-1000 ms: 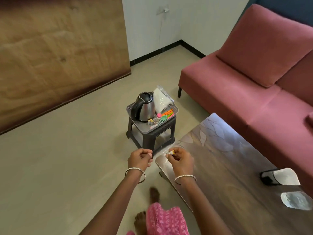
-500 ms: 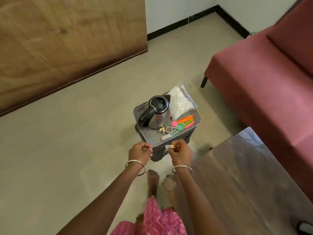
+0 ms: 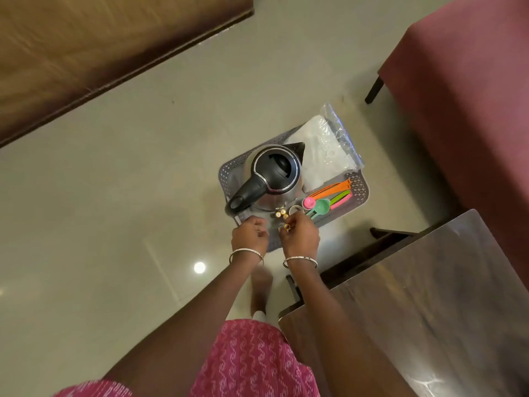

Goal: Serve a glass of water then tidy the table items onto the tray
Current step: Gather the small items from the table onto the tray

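Observation:
A grey perforated tray (image 3: 361, 187) sits low on the floor side of the table. It holds a steel kettle with a black lid and handle (image 3: 272, 174), a clear plastic bag of white items (image 3: 326, 150), coloured measuring spoons (image 3: 326, 200), a small ring-shaped item (image 3: 296, 209) and small gold-tipped batteries (image 3: 281, 214). My right hand (image 3: 300, 234) hovers over the tray's near edge and pinches a small gold-tipped item (image 3: 287, 227). My left hand (image 3: 249, 234) is beside it with curled fingers; what it holds is hidden.
A dark glossy table (image 3: 429, 296) fills the lower right, its corner close to my right arm. A red sofa (image 3: 469, 90) stands at the upper right. A wooden panel (image 3: 86, 47) runs along the upper left. Beige floor lies to the left.
I have stepped from the table to the tray. Both hands moved forward and now sit over the tray's near edge, the right still pinching the small item.

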`<state>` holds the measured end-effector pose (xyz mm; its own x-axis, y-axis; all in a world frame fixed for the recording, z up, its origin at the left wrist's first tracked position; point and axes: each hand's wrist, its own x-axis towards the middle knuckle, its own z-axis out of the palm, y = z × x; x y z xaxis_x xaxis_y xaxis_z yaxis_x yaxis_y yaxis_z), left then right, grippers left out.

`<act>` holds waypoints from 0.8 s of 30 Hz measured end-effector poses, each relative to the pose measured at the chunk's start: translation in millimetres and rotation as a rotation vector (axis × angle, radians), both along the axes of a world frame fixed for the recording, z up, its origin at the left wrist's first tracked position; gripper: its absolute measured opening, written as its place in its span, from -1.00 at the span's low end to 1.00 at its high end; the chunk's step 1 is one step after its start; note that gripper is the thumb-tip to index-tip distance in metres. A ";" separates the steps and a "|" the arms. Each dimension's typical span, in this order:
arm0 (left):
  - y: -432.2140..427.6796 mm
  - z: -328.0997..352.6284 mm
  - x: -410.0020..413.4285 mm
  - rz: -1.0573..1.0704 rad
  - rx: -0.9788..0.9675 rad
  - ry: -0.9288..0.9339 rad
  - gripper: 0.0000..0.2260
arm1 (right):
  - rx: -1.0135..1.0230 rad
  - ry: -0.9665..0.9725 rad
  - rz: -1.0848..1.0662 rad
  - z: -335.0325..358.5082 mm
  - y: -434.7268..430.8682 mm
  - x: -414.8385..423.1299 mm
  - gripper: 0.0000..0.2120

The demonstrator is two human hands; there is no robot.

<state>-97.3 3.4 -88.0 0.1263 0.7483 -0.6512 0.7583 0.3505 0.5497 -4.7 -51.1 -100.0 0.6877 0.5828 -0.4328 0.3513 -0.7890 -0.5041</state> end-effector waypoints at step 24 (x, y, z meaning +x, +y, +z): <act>15.9 -62.4 25.7 0.023 -0.185 0.016 -0.75 | -0.065 -0.082 0.080 -34.3 16.8 -5.2 -0.81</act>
